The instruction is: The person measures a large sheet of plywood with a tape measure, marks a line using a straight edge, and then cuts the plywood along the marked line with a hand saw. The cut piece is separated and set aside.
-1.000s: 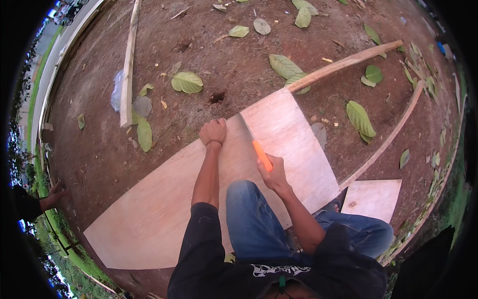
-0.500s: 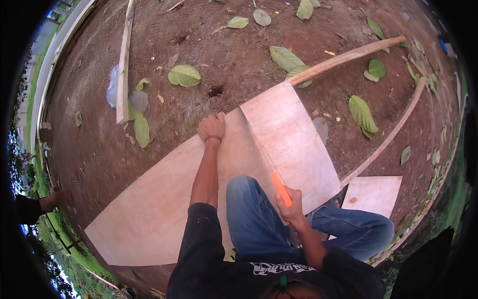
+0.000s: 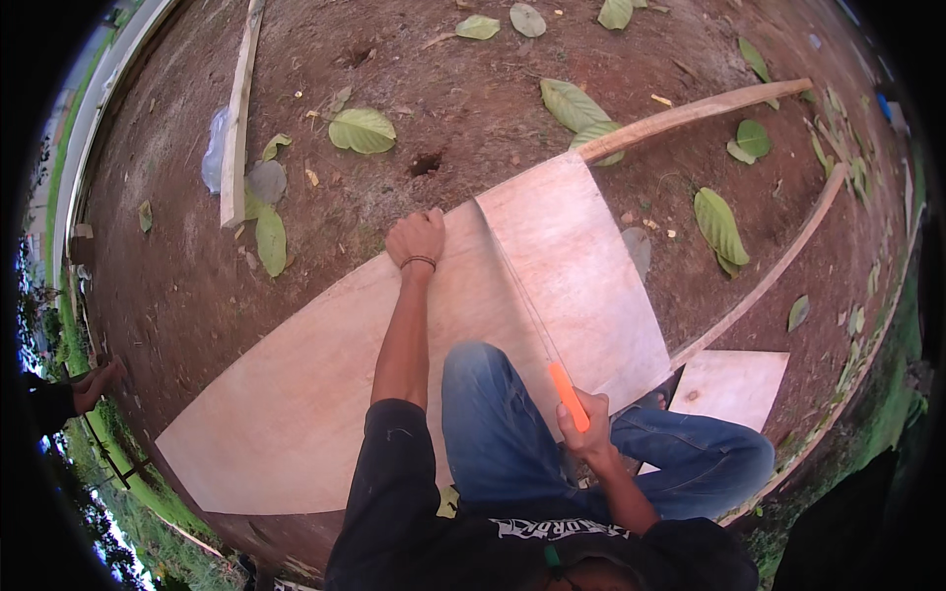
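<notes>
Outdoors, your left hand (image 3: 416, 236) presses flat-fingered on the plywood sheet (image 3: 296, 394) over leaf-strewn dirt (image 3: 473, 118), your right hand (image 3: 588, 433) gripping an orange-handled saw (image 3: 569, 394).

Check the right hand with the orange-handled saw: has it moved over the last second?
Yes. The right hand with the saw has drawn back along the cut in the plywood sheet, toward the person's knee, while the left hand stays pressed at the sheet's far edge.
</notes>
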`<state>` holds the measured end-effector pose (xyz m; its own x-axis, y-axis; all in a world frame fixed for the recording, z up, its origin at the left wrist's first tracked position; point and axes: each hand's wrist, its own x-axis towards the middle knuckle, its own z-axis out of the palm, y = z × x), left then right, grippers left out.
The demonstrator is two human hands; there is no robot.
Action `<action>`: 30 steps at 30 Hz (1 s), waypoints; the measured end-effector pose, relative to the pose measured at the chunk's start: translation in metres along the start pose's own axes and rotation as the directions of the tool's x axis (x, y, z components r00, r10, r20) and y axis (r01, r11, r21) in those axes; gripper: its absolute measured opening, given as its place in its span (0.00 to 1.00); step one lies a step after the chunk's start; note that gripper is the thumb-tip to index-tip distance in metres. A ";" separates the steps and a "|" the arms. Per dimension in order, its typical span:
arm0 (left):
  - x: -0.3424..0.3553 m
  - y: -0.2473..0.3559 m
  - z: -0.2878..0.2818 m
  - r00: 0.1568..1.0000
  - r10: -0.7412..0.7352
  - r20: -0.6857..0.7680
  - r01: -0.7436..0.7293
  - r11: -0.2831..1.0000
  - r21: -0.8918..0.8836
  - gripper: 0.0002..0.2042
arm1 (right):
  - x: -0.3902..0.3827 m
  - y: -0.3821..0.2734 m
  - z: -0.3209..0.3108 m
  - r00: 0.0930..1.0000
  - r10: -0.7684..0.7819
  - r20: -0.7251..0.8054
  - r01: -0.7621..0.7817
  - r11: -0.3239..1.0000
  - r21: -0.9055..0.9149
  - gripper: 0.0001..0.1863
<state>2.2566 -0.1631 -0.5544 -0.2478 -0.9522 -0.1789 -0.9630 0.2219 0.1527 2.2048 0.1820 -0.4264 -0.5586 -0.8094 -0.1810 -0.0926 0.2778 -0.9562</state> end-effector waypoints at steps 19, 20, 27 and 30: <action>0.001 0.015 -0.001 0.997 0.044 0.060 -0.043 0.999 -0.015 0.26 | 0.103 0.010 0.028 0.999 0.004 -0.054 -0.004 1.000 0.001 0.15; 0.001 0.013 -0.002 0.998 0.036 0.060 -0.035 0.999 -0.009 0.26 | 0.098 0.007 0.028 0.998 0.016 -0.059 -0.015 1.000 0.011 0.15; -0.003 -0.001 0.000 0.999 0.005 0.040 -0.005 1.000 0.008 0.26 | 0.018 -0.011 0.006 0.998 0.058 0.017 -0.058 0.998 -0.014 0.14; 0.000 0.023 0.001 0.998 0.044 0.040 -0.044 0.999 -0.002 0.26 | 0.128 0.018 0.038 0.998 -0.023 -0.050 0.020 0.998 -0.051 0.16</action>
<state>2.2346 -0.1574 -0.5520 -0.2937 -0.9323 -0.2112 -0.9511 0.2629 0.1621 2.1627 0.0638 -0.4755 -0.5968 -0.7887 -0.1475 -0.1462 0.2876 -0.9465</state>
